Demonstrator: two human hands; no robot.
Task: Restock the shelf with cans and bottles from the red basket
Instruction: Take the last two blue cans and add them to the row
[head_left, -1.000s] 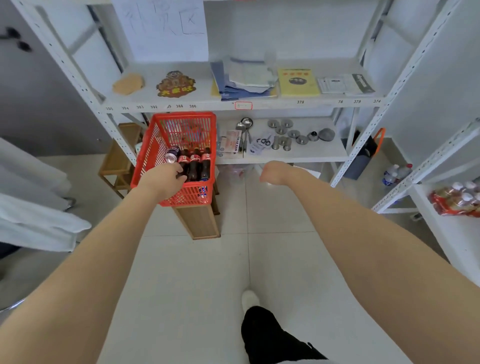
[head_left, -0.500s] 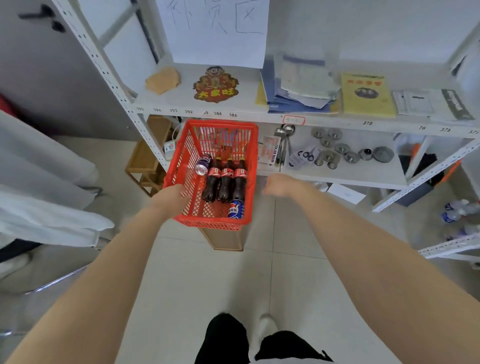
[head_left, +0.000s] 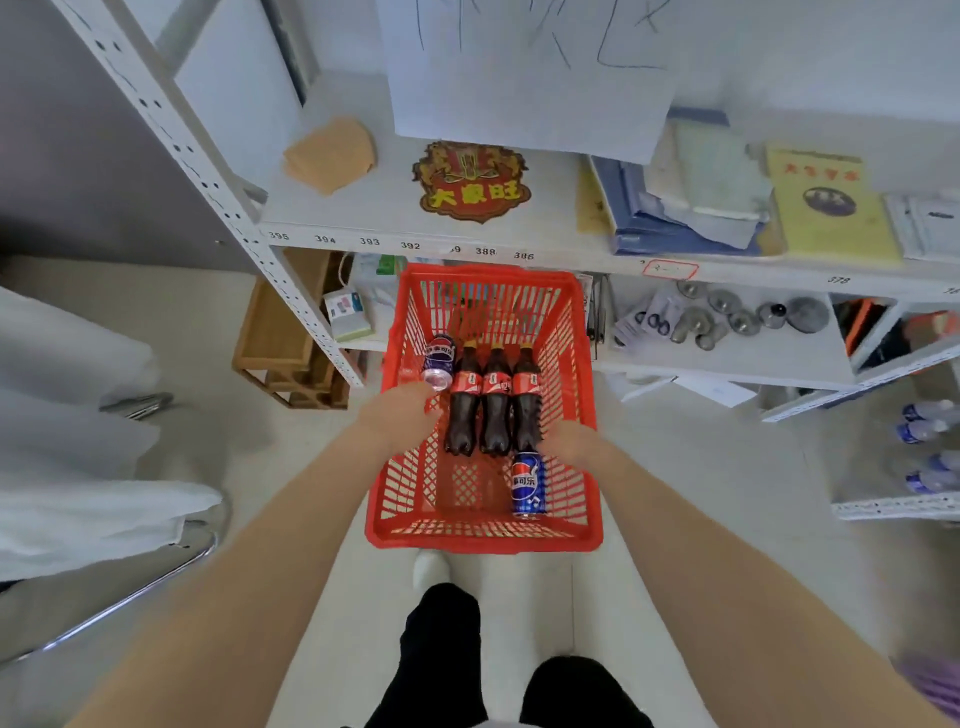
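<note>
The red basket (head_left: 483, 540) stands in front of the white shelf (head_left: 363, 231). Three cola bottles (head_left: 496, 410) lie side by side in it, caps away from me. A blue can (head_left: 527, 486) lies near the front right, and a second can (head_left: 439, 358) lies at the left beside the bottles. My left hand (head_left: 402, 415) is inside the basket with its fingertips at the near end of the left can. My right hand (head_left: 566, 441) is low at the right wall, by the base of the rightmost bottle. The fingers of both hands are hidden behind the backs of the hands.
The upper shelf board holds a tan cloth (head_left: 332, 156), a red-gold sticker (head_left: 470, 182), papers and a yellow booklet (head_left: 826, 202). Metal weights (head_left: 727, 317) lie on the lower board. A wooden crate (head_left: 280, 353) stands left, water bottles (head_left: 930, 421) right.
The view has closed in on the basket. My left hand has gone from the rim to the left can. My right hand has moved from outside into the basket's right side.
</note>
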